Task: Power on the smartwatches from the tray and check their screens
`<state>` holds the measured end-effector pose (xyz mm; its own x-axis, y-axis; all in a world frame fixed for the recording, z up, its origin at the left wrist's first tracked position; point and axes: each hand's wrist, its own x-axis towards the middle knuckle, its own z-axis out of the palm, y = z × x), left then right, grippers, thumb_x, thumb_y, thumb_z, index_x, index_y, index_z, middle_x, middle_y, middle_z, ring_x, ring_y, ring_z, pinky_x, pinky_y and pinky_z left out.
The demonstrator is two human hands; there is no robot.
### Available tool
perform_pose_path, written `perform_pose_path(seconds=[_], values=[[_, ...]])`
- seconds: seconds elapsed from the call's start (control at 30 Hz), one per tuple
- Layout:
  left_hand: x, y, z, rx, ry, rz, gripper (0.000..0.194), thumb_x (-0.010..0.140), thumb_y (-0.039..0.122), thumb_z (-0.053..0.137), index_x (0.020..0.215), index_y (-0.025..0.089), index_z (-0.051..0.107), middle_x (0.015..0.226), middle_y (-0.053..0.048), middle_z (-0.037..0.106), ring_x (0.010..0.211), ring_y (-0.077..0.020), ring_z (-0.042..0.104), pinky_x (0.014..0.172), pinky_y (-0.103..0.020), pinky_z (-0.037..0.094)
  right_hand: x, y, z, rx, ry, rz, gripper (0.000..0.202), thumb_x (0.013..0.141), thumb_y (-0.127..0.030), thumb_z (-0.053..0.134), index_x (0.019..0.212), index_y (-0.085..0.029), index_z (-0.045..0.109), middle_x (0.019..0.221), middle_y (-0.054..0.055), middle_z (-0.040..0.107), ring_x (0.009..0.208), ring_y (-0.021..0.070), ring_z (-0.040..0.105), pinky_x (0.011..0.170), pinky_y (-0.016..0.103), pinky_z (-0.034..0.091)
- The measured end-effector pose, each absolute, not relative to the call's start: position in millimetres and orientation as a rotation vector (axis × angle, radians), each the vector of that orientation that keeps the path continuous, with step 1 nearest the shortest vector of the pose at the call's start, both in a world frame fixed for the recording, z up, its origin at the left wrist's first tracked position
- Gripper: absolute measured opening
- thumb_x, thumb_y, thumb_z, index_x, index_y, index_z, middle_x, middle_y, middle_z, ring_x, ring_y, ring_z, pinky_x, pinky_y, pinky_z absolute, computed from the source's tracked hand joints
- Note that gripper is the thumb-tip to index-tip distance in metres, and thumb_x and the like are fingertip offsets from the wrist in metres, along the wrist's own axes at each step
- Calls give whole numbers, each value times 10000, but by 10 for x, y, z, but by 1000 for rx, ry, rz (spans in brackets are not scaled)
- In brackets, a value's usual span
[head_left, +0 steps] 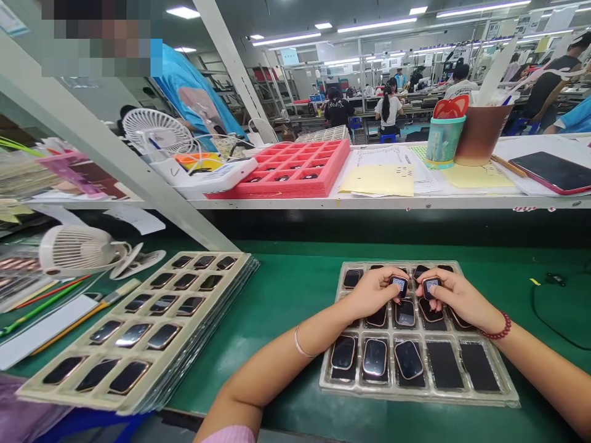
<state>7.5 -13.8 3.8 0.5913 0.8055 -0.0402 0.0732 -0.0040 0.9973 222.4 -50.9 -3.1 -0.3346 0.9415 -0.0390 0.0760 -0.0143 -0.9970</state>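
A cream plastic tray tops a stack at the left of the green table, carrying rows of black rounded-square screens. A translucent plastic tray with black inserts lies to its right. Over this tray's far half, my left hand grips a small black rounded-square device, screen lit. Just beside it, my right hand pinches a second lit rounded-square device, thumb across its lower face. The screen markings are too small to read. For good handling, I judge: grip both units by the rims, keep thumbs off the glass, match their tilt, prevent contact between them. My dark-red beaded bracelet sits near the tray's right edge; keep it off the screens.
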Motion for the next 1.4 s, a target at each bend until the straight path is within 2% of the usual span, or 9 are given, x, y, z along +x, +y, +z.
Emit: perform_pose_path(seconds=[0.3, 0.53, 0.63, 0.73, 0.87, 1.03, 1.2, 1.3, 1.4], values=[[84, -146, 27, 1481, 775, 681, 272, 775, 241, 603, 1019, 123, 623, 876, -62, 630, 700, -128, 597, 681, -287, 517, 2225, -508, -42, -1084, -1501, 1471, 301, 846, -407, 599, 1043, -181, 579, 880, 47, 682, 546, 98, 566, 544, 258, 508], [72, -139, -2, 1456, 706, 696, 290, 816, 344, 575, 988, 116, 623, 865, -68, 619, 717, -136, 587, 675, -291, 508, 2232, -503, -28, -1075, -1479, 1494, 337, 881, -477, 519, 985, -164, 589, 821, 54, 666, 496, 90, 531, 501, 251, 481], [72, -119, -44, 1496, 704, 733, 264, 797, 237, 578, 1039, 134, 600, 970, -78, 617, 775, -143, 600, 741, -309, 501, 2217, -518, -31, -1082, -1523, 1447, 260, 848, -365, 596, 1035, -186, 568, 846, 38, 649, 530, 91, 511, 496, 234, 462], [74, -114, -63, 1574, 724, 769, 359, 712, 105, 610, 1066, 152, 577, 1016, -75, 615, 860, -159, 600, 792, -302, 481, 2209, -523, -33, -1065, -1551, 1426, 353, 796, -242, 637, 1131, -221, 526, 972, 45, 633, 652, 122, 552, 554, 243, 487], [68, -125, -34, 1555, 736, 744, 312, 722, 150, 622, 1031, 136, 579, 926, -70, 625, 806, -154, 597, 733, -286, 477, 2229, -508, -38, -1060, -1527, 1451, 314, 852, -264, 544, 1161, -211, 526, 1045, 80, 625, 717, 153, 597, 577, 275, 508], [66, -131, 4, 1492, 796, 685, 331, 798, 114, 438, 1096, 160, 577, 869, -50, 642, 682, -116, 594, 611, -235, 440, 2237, -508, -47, -1077, -1565, 1437, 214, 844, -251, 569, 1049, -191, 561, 864, 34, 628, 581, 108, 531, 537, 250, 479], [73, -138, 16, 1497, 736, 752, 362, 714, 67, 551, 1066, 149, 556, 926, -59, 639, 838, -149, 605, 735, -264, 466, 2232, -516, -53, -1043, -1588, 1464, 300, 831, -217, 583, 1128, -204, 546, 980, 54, 629, 680, 132, 583, 595, 265, 500], [73, -137, 11, 1498, 741, 756, 258, 736, 121, 577, 994, 129, 571, 860, -59, 623, 788, -145, 592, 698, -263, 459, 2235, -517, -58, -1036, -1598, 1480, 316, 864, -234, 540, 1178, -205, 534, 1020, 70, 632, 700, 141, 603, 622, 285, 511], [71, -138, 9, 1482, 723, 765, 358, 704, 104, 615, 1054, 138, 549, 877, -51, 617, 799, -140, 589, 719, -263, 457, 2232, -518, -58, -1006, -1601, 1477, 367, 837, -223, 582, 1199, -224, 521, 1057, 66, 627, 723, 141, 607, 659, 290, 521]])
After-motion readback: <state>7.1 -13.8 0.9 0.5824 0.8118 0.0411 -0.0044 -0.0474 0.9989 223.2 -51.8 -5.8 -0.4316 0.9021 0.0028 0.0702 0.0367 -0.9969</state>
